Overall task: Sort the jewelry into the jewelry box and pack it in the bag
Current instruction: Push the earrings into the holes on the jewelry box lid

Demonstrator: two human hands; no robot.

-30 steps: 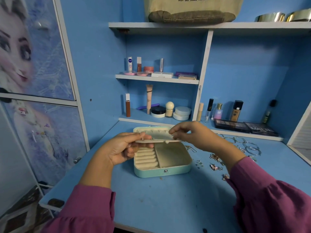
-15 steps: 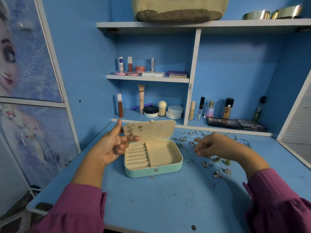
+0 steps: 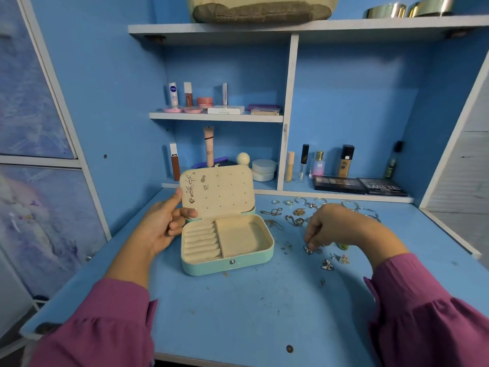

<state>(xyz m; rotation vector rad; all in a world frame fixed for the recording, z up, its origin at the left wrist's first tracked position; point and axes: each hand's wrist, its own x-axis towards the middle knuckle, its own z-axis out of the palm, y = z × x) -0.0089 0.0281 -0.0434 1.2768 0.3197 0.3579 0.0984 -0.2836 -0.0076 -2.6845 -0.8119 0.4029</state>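
A mint jewelry box (image 3: 230,264) lies open at the middle of the blue desk, its beige ring rolls and tray bare. My left hand (image 3: 161,226) holds the beige earring panel (image 3: 225,192) upright at its left edge, thumb on the front; several studs (image 3: 190,184) are pinned to it. To the right of the box, my right hand (image 3: 336,229) reaches down and its fingertips pinch a small silver earring (image 3: 308,250) on the desk. More loose earrings (image 3: 327,264) lie beside it. The beige bag (image 3: 262,9) sits on the top shelf.
Rings (image 3: 289,203), chains and bangles (image 3: 352,205) are scattered behind my right hand. Cosmetics bottles (image 3: 345,161) and eyeshadow palettes (image 3: 337,184) line the low shelf at the back. Gold bangles (image 3: 385,9) stand on the top shelf. The desk edge (image 3: 238,360) is near me.
Both hands held the panel flat over the box a second ago. My right hand has let go and moved right and down to the loose earrings; my left hand has tipped the panel upright.
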